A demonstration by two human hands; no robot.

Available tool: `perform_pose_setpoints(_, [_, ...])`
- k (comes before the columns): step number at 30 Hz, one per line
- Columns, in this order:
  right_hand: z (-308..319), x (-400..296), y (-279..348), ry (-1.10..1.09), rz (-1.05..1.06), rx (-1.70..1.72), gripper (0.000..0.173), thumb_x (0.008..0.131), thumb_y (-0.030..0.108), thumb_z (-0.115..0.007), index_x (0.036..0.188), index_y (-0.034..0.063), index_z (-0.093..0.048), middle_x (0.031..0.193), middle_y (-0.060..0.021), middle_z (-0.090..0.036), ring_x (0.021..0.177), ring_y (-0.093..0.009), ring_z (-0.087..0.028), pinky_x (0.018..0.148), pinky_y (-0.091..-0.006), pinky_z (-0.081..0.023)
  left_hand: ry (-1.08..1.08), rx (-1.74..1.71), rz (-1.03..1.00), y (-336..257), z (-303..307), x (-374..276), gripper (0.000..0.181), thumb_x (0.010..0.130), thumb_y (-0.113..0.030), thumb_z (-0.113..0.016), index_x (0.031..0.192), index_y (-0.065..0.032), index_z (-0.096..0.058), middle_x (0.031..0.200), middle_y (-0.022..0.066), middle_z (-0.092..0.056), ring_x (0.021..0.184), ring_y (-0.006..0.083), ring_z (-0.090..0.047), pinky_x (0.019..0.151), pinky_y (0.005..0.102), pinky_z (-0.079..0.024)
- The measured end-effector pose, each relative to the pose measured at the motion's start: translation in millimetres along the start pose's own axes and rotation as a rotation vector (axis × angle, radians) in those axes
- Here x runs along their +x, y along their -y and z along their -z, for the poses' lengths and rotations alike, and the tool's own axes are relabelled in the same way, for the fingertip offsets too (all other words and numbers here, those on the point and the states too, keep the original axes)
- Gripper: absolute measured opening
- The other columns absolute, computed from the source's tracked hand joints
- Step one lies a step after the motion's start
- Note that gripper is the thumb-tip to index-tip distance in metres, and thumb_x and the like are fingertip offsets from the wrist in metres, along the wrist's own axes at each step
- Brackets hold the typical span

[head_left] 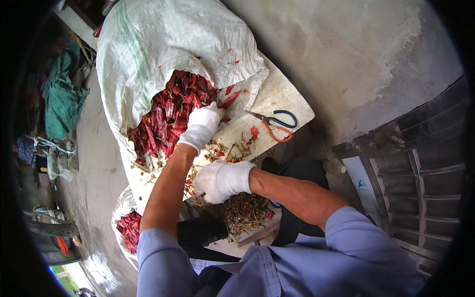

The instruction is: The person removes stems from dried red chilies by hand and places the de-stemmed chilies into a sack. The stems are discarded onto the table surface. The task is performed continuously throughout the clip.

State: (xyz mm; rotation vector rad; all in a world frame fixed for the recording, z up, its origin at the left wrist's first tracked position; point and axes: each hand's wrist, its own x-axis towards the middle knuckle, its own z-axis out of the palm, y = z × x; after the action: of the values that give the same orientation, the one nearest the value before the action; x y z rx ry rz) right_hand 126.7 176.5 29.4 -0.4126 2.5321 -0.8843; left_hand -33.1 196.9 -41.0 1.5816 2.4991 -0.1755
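Observation:
My left hand (204, 122), in a white knit glove, reaches to the edge of a pile of dried red chilies (176, 98) in the mouth of a white woven sack (178, 37). Its fingertips are at one long dried chili (231, 100); whether they grip it is unclear. My right hand (222, 182), also gloved, is curled over the near edge of a pale board (289, 89). Its fingers are turned down and what they hold is hidden. Cut chili stems (237, 148) lie scattered between my hands. Scissors (268, 120) with one dark and one orange handle rest on the board.
Below the board's edge, a heap of stems (248, 215) lies on a low wooden surface. A second sack of red chilies (129, 230) stands at the lower left. A concrete wall (345, 55) is on the right, near a dark slatted structure (426, 193). Green cloth (63, 96) hangs at far left.

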Motion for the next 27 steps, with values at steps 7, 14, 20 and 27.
perform_pose_setpoints(7, [16.8,1.6,-13.0,-0.189,-0.139,-0.028,0.026,0.089,0.028,-0.062,0.091,0.0071,-0.076,0.096,-0.0195,-0.074,0.096,-0.038,-0.072,0.088,-0.0493,-0.055,-0.286,-0.049,-0.049,45.7,-10.3,-64.5,0.026,0.090,-0.010,-0.061,0.111,-0.0154,-0.075,0.093,0.0163,-0.073,0.083,0.0350,-0.074,0.075,0.0478,-0.059])
perform_pose_setpoints(14, [32.3,1.3,-24.6,-0.418,-0.334,-0.097,0.033,0.098,0.038,-0.059,0.100,0.0105,-0.079,0.100,-0.0139,-0.076,0.096,-0.035,-0.073,0.090,-0.0486,-0.057,-0.250,-0.206,0.040,67.1,-30.2,-108.0,0.031,0.092,-0.012,-0.064,0.120,-0.0218,-0.073,0.111,0.0180,-0.069,0.085,0.0391,-0.072,0.076,0.0485,-0.060])
perform_pose_setpoints(20, [34.1,9.9,-21.1,-0.466,-0.315,-0.092,0.031,0.095,0.037,-0.061,0.100,0.0115,-0.078,0.097,-0.0170,-0.075,0.095,-0.037,-0.072,0.087,-0.0504,-0.056,-0.254,-0.118,0.099,67.6,-39.4,-117.1,0.035,0.088,-0.008,-0.065,0.121,-0.0168,-0.072,0.113,0.0130,-0.066,0.098,0.0351,-0.071,0.081,0.0472,-0.059])
perform_pose_setpoints(27, [38.0,22.6,-25.7,-0.653,-0.409,-0.090,0.037,0.098,0.043,-0.063,0.117,0.0123,-0.074,0.118,-0.0140,-0.071,0.114,-0.033,-0.068,0.096,-0.0481,-0.054,-0.408,-0.239,0.099,72.6,-4.8,-141.4,0.035,0.084,-0.008,-0.073,0.119,-0.0156,-0.072,0.116,0.0102,-0.069,0.093,0.0356,-0.072,0.080,0.0447,-0.059])
